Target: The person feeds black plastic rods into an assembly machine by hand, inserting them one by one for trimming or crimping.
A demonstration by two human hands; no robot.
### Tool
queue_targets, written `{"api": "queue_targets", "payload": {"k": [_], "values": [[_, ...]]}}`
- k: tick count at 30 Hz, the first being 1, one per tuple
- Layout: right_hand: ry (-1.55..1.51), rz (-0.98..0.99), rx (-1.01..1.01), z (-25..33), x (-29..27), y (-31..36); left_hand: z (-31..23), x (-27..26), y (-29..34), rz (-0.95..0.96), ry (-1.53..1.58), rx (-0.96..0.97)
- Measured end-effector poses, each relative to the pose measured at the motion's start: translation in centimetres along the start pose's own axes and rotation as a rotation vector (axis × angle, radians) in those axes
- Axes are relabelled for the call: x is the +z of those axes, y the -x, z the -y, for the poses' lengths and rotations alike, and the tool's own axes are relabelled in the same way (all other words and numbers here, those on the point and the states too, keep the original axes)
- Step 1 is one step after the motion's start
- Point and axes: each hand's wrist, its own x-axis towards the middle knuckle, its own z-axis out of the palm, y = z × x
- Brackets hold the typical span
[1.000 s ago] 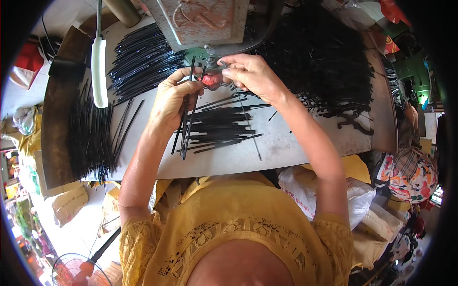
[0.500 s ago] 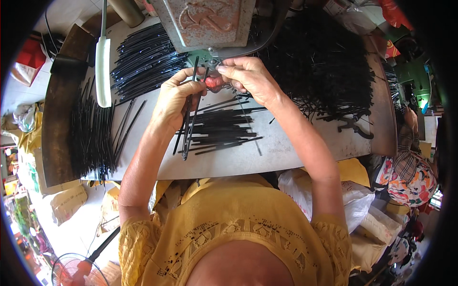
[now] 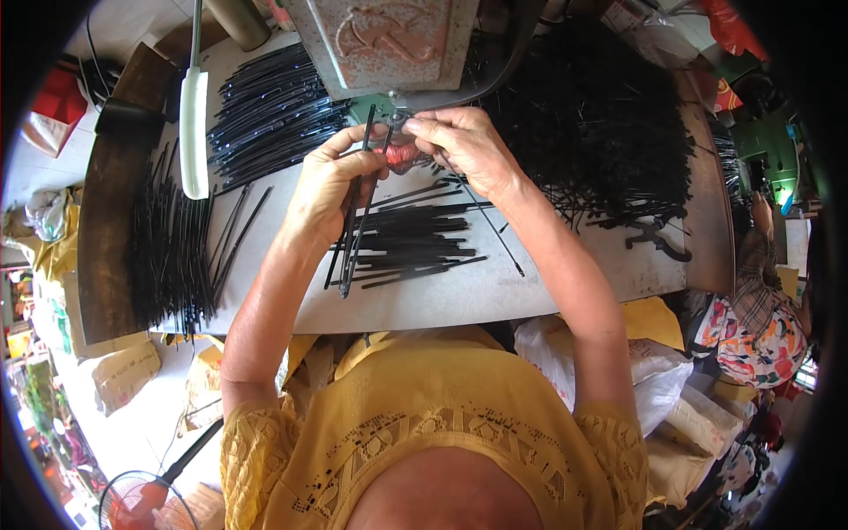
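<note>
My left hand is closed around a few thin black rods, like umbrella ribs, their upper ends sticking up past the fingers. With its fingertips pinched, my right hand holds one black rod by its upper end, close under the machine head. That rod slants down to the right over the table. A red wrapped part shows between the hands. Below them lies a loose bundle of black rods. What the right fingertips press against is too small to make out.
Long black rods are stacked at the far left, with another bunch by the left edge. A big dark heap covers the right side, beside black pliers. A white lamp hangs left. Another person sits at right.
The rod at my right hand has swung its lower end rightward, toward my right forearm. My left hand has shifted only slightly with its rods.
</note>
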Motion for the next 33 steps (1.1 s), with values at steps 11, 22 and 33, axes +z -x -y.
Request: {"api": "queue_targets", "payload": {"k": [11, 22, 33], "values": [[0.014, -0.005, -0.017, 0.2, 0.1, -0.1, 0.1, 0.2, 0.0, 0.005, -0.054, 0.006], [-0.008, 0.027, -0.015, -0.3, 0.1, -0.5, 0.1, 0.5, 0.0, -0.013, -0.059, 0.021], [-0.198, 0.053, 0.102, 0.3, 0.2, 1.1, -0.1, -1.8, 0.0, 0.112, -0.165, -0.053]]}}
